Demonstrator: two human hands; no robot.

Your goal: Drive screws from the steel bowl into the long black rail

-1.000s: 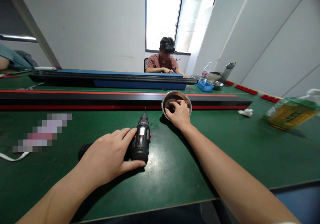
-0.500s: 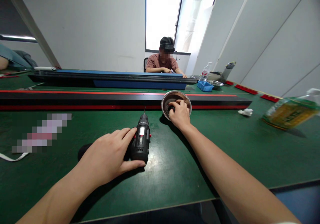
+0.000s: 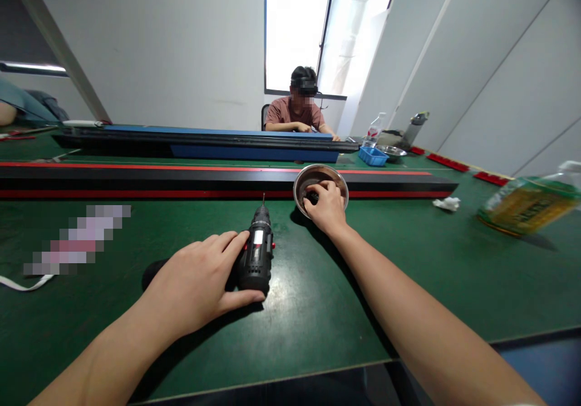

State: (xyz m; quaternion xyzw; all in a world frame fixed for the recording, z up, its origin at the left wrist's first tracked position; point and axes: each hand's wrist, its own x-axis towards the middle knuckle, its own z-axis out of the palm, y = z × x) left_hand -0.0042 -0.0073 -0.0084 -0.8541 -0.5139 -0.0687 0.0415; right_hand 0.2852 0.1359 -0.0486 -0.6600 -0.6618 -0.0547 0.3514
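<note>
My left hand (image 3: 200, 279) is wrapped over a black cordless drill (image 3: 256, 255) lying on the green table (image 3: 318, 321). The drill's thin bit points away from me. Inside a round metal bowl (image 3: 319, 170), tilted toward me against the long black and red bar (image 3: 227, 182), is my right hand (image 3: 325, 205). Its fingers are curled together over small dark pieces (image 3: 312, 196) in the bowl. The fingertips are partly hidden, so what they pinch cannot be made out.
Behind the bar lie long blue and black profiles (image 3: 204, 143). At the right are crumpled white tissue (image 3: 446, 204) and a large bottle with yellow liquid (image 3: 529, 206). A blue basket (image 3: 373, 156) stands farther back, near a seated person (image 3: 297, 112). A strap (image 3: 27, 286) lies at left.
The fingers of my right hand shift slightly among the dark pieces in the bowl. My left hand and the drill stay where they were.
</note>
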